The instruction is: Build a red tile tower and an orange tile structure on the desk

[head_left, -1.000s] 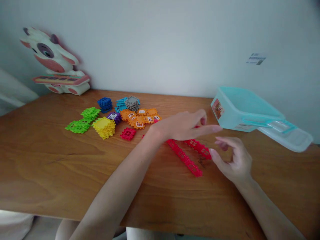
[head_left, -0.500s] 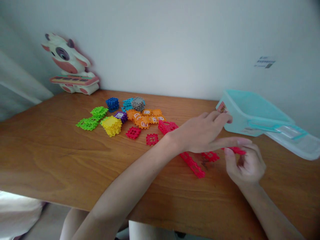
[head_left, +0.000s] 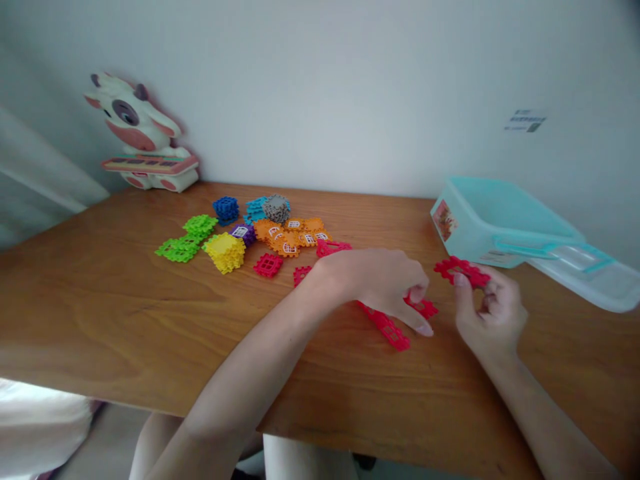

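Note:
My right hand (head_left: 493, 310) holds a red plastic lattice strip (head_left: 461, 270) between thumb and fingers, just in front of a turquoise plastic box (head_left: 480, 223). My left hand (head_left: 385, 283) curls down over a small red lattice piece (head_left: 421, 307), its fingers pinching that piece at the table surface. Under the left fingers lies a longer red lattice strip (head_left: 387, 327). Beside my left wrist are a red lattice square (head_left: 302, 274) and a red block (head_left: 333, 248), partly hidden by the hand.
Piles of green, yellow, blue, purple, grey and orange interlocking plastic blocks (head_left: 240, 233) lie on the wooden table (head_left: 100, 313) toward the back. A clear lid (head_left: 585, 273) hangs off the box at right. A cow-shaped toy (head_left: 135, 127) leans against the wall.
My left hand has moved back from the box, down onto the red pieces. My right hand has raised its red strip higher, toward the box.

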### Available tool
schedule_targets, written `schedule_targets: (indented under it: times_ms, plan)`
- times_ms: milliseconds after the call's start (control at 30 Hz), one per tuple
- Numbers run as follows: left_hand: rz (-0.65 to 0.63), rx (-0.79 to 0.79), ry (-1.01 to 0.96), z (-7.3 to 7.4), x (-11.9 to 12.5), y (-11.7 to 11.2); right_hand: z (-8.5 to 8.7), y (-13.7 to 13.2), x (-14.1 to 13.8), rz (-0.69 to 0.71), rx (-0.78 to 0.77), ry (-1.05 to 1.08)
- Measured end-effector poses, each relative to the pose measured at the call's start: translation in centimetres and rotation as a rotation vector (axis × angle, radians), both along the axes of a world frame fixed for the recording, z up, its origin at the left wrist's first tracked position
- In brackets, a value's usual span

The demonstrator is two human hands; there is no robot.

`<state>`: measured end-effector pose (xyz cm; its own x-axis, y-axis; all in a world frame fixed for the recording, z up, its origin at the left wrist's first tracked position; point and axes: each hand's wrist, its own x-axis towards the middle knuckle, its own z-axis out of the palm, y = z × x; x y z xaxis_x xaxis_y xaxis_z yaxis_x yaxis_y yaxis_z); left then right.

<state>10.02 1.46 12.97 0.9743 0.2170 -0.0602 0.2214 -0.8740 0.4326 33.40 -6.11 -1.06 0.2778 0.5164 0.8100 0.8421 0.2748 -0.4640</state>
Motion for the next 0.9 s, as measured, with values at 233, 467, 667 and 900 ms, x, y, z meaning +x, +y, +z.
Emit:
schedule_targets:
  times_ms: [233,467,667,900]
  plan:
    - [0.439,0.349,-0.235,-2.1,-6.9,0.8,-0.3,0.6,0.3,-0.022,-0.054,0.065]
    - [1.000,0.617,-0.262,-9.5,-15.4,0.7,0.2,0.7,-0.7,0.009,-0.041,0.057]
    - [1.124,0.536,-0.096,-11.5,-15.6,-0.2,-0.4,0.8,-0.1,0.030,-0.035,0.076]
    - [1.169,0.515,-0.043,-11.8,-16.3,-0.1,-0.7,0.8,0.3,0.028,-0.052,0.095]
